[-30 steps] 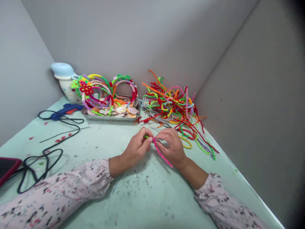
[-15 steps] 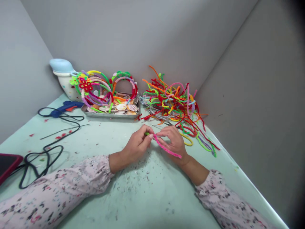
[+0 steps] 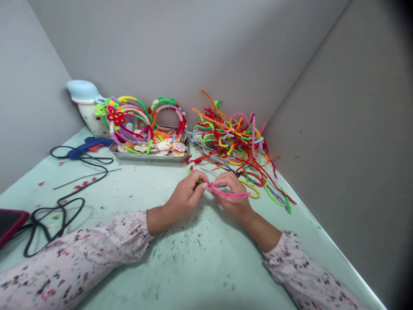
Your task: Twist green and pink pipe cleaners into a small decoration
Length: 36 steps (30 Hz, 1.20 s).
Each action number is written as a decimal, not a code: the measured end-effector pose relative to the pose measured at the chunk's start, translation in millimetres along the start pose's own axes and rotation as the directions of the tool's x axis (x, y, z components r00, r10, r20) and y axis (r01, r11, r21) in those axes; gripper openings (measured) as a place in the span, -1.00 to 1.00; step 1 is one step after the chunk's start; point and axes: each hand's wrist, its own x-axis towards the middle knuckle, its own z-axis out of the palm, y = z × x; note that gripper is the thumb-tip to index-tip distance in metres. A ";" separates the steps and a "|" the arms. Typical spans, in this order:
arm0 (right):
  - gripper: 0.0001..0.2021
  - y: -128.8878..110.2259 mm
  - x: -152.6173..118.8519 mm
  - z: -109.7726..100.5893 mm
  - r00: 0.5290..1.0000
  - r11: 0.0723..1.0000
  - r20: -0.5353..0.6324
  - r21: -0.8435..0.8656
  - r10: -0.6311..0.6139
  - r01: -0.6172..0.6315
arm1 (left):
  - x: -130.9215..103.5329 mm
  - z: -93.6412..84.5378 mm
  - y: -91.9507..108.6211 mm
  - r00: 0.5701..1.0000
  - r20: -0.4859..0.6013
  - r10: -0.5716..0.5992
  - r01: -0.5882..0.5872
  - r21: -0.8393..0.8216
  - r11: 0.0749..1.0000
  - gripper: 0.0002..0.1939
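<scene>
My left hand (image 3: 189, 193) pinches a green pipe cleaner (image 3: 199, 181) between thumb and fingers; most of it is hidden by the hand. A pink pipe cleaner (image 3: 230, 195) starts at the left fingertips and extends right, across the front of my right hand (image 3: 235, 199). The right fingers are closed around the point where pink meets green, close beside the left fingertips. Scissors (image 3: 237, 173) lie on the table just behind my right hand, partly hidden.
A metal tray (image 3: 150, 157) holds shells and pipe-cleaner hoops. Behind the right hand is a tangled pipe-cleaner pile (image 3: 232, 133). At left are a blue glue gun (image 3: 79, 150) with black cord, a lidded cup (image 3: 92, 114) and a red-edged device (image 3: 13, 224).
The pink pipe cleaner's free end has swung up, from sloping down over the right palm to nearly level. Both hands have stayed almost in place.
</scene>
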 end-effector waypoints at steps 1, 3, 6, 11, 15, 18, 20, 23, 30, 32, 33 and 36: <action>-0.96 -0.2 0.0 0.1 1.000 1.000 0.006 0.017 0.007 -0.007 | 0.1 -0.1 -0.2 1.000 -0.002 0.008 -0.008 0.011 1.000 -0.90; -0.95 -0.2 -0.1 0.7 1.000 0.998 0.004 0.055 0.027 -0.027 | 0.3 -0.4 -0.5 1.000 -0.003 0.026 -0.026 0.032 0.999 -0.90; -0.92 -0.6 -0.2 1.8 0.996 0.990 0.004 0.108 0.087 -0.087 | 0.6 -0.9 -0.6 0.999 -0.002 0.043 -0.043 0.050 0.998 -0.89; -0.91 -3.0 -0.3 2.0 0.973 0.950 0.040 0.212 0.226 -0.229 | 0.4 -1.6 0.6 0.998 0.014 0.067 -0.068 0.081 0.994 -0.89; -0.92 -4.2 -0.8 1.9 0.951 0.905 0.089 0.292 0.295 -0.308 | -0.2 -1.9 1.0 0.996 0.023 0.091 -0.092 0.095 0.991 -0.88; -0.89 -4.1 -1.1 1.6 0.926 0.873 0.115 0.309 0.360 -0.378 | -0.1 -2.0 1.0 0.995 0.023 0.092 -0.094 0.106 0.990 -0.88; -0.87 -3.9 -1.0 0.7 0.900 0.843 0.139 0.316 0.412 -0.435 | 0.0 -2.0 0.8 0.995 0.029 0.094 -0.097 0.119 0.988 -0.87; -0.84 -3.6 -0.2 -1.1 0.869 0.808 0.173 0.318 0.464 -0.496 | 0.0 -1.9 0.3 0.994 0.037 0.102 -0.107 0.134 0.985 -0.87; -0.86 -0.9 0.6 0.1 0.919 0.902 0.115 0.183 0.376 -0.392 | 0.4 -0.8 -1.1 0.998 0.003 0.063 -0.063 0.100 0.993 -0.90; -0.86 0.0 0.3 0.5 0.942 0.934 0.088 0.129 0.323 -0.333 | 0.4 -0.8 -1.6 0.999 -0.019 0.043 -0.042 0.079 0.996 -0.90; -0.87 0.4 0.2 0.4 0.949 0.943 0.088 0.118 0.302 -0.311 | 0.3 -0.9 -1.9 0.999 -0.026 0.035 -0.034 0.070 0.997 -0.89; -0.88 1.2 0.1 -0.5 0.954 0.946 0.098 0.131 0.285 -0.296 | 0.1 -0.9 -2.8 1.000 -0.026 0.015 -0.014 0.062 0.998 -0.88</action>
